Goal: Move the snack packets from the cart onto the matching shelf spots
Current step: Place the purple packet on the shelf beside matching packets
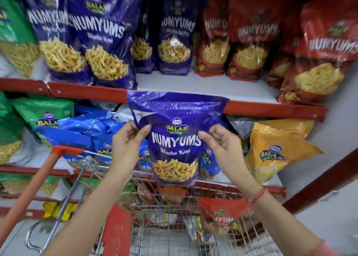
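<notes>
I hold a purple Numyums packet [175, 139] upright in the air above the wire cart [174, 234]. My left hand [127, 139] pinches its left edge and my right hand [220, 142] pinches its right edge. Its top reaches the red front rail of the upper shelf [203, 85]. On that shelf stand matching purple packets [104, 42], with a bare gap between them and the red packets [251, 36]. A red Numyums packet [222, 215] lies in the cart, with other packets blurred beneath it.
Green packets [11, 29] stand at the far left of the upper shelf. The lower shelf holds green, blue [91, 131] and yellow packets [275, 151]. The cart's red handle [33, 188] slants at lower left. A dark red post [319, 180] runs at the right.
</notes>
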`<act>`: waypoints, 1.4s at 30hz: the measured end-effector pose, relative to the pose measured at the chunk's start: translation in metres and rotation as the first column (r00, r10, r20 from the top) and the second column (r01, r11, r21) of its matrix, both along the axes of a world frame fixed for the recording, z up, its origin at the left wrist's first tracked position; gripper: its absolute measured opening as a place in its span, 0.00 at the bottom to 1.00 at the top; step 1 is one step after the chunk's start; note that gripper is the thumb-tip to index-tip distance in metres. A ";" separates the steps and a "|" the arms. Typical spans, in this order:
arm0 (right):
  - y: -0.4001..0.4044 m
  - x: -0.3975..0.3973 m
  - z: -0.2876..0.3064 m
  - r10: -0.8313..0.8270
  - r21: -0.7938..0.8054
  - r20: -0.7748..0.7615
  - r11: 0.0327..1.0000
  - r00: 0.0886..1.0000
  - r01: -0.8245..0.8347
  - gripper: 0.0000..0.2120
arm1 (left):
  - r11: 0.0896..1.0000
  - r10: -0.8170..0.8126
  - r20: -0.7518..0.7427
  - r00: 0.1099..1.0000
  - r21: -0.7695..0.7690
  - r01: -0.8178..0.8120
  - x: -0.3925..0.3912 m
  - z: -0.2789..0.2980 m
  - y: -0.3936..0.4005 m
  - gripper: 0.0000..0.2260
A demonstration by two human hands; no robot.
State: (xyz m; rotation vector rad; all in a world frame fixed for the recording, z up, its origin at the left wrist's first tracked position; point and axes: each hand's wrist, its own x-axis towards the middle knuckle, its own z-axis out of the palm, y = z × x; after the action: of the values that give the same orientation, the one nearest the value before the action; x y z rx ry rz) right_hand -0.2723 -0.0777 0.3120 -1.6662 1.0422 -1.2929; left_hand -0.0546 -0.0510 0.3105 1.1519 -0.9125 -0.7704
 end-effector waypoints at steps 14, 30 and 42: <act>-0.084 -0.006 0.169 0.012 -0.290 0.233 0.955 0.972 0.058 0.13 | 0.947 -0.011 -0.017 1.000 -0.322 0.005 -0.026 0.178 -0.089 0.04; -0.222 0.025 0.157 -0.202 -0.143 0.268 0.959 0.942 0.246 0.14 | 0.973 0.119 -0.030 0.992 -0.198 -0.123 -0.025 0.175 -0.229 0.07; -0.267 0.035 0.130 -0.199 -0.080 0.187 0.973 0.962 0.217 0.07 | 0.990 0.052 -0.004 0.999 -0.132 -0.052 -0.012 0.149 -0.257 0.15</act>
State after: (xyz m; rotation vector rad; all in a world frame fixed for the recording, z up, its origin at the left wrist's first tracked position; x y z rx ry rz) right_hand -0.2378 -0.3446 0.4416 -1.5100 1.0817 -1.6237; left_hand -0.0664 -0.3080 0.4594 1.0545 -0.9158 -0.6586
